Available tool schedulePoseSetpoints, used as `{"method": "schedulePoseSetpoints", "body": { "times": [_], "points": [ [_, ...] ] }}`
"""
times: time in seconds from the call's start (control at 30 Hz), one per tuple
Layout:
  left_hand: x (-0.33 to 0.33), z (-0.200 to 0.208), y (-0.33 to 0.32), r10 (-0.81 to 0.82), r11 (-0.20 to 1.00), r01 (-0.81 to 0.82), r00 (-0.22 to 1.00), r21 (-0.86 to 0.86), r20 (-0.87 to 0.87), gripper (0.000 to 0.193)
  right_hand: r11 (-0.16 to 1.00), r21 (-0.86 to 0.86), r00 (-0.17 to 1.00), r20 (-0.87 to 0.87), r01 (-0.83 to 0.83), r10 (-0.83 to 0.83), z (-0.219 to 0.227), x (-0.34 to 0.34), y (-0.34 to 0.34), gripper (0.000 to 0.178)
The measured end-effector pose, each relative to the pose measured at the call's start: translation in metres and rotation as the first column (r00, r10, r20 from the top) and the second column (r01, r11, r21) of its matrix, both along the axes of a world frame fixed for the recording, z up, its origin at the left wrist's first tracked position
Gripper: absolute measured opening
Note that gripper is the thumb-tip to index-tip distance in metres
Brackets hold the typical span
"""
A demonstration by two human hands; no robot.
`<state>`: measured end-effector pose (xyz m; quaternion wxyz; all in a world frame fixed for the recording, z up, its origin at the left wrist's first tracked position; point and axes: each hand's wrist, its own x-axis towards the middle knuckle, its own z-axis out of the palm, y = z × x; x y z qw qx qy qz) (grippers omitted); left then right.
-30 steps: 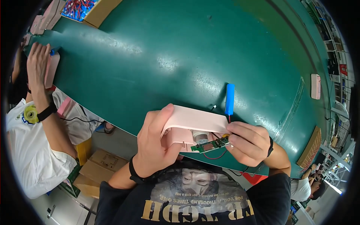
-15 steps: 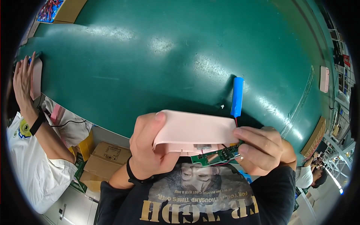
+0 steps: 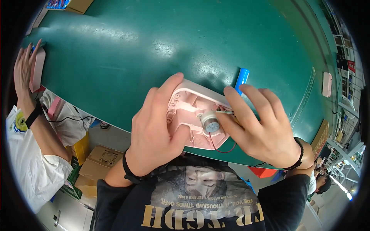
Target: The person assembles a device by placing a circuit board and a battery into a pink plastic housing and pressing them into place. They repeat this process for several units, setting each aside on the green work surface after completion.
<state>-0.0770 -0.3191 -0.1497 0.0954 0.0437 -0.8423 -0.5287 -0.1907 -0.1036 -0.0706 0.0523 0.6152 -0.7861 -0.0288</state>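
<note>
At the near edge of the green table point(image 3: 115, 69), an open pink housing point(image 3: 184, 118) is held up, hollow side toward the wearer. Its left end is gripped by the left hand point(image 3: 154, 123), fingers wrapped to the far rim, thumb on the near wall. By the right hand point(image 3: 266, 134) the right end is covered, fingers parted, thumb inside next to the motor point(image 3: 211, 125); whether the board edge point(image 3: 224, 112) there is pinched or only touched cannot be told.

Risks, as judged: the red wire point(image 3: 225, 151), looped out past the near wall, could be snagged or trapped if the board is pushed down on it; a joint could be strained by a pull. The blue cylindrical cell point(image 3: 242, 80), lying just beyond the right fingers, might be knocked or dragged; any lead is hidden. If the left grip is loosened, the housing could be tipped.

Containers: motor and board edge are contained in the housing. Blue pieces point(image 3: 58, 4) are held in the upper-left carton point(image 3: 81, 5). Contents of the lower-left cardboard box point(image 3: 102, 161) can't be made out.
</note>
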Motion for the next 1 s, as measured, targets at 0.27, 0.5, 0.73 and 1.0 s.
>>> {"method": "schedulePoseSetpoints", "body": {
  "times": [0.27,0.5,0.73,1.0],
  "points": [
    [0.002,-0.004,0.002,0.000,0.998,-0.003,0.999,-0.066,-0.053,0.078,0.999,0.034,0.975,0.220,0.008,-0.015,0.008,0.005,-0.012,0.021],
    [0.008,-0.011,0.007,0.040,0.998,-0.049,0.985,-0.048,-0.165,0.078,0.998,0.013,0.977,0.202,0.063,-0.065,0.005,0.020,-0.013,0.021],
    [0.010,-0.010,0.009,0.055,0.998,-0.061,0.986,-0.035,-0.160,0.078,0.996,0.066,0.985,0.156,0.067,-0.076,0.010,0.020,-0.016,0.021],
    [0.008,-0.002,0.003,0.020,0.998,-0.024,0.998,-0.063,-0.061,0.072,0.985,0.173,0.966,0.255,-0.010,-0.035,0.031,0.004,-0.017,0.032]
  ]
}}
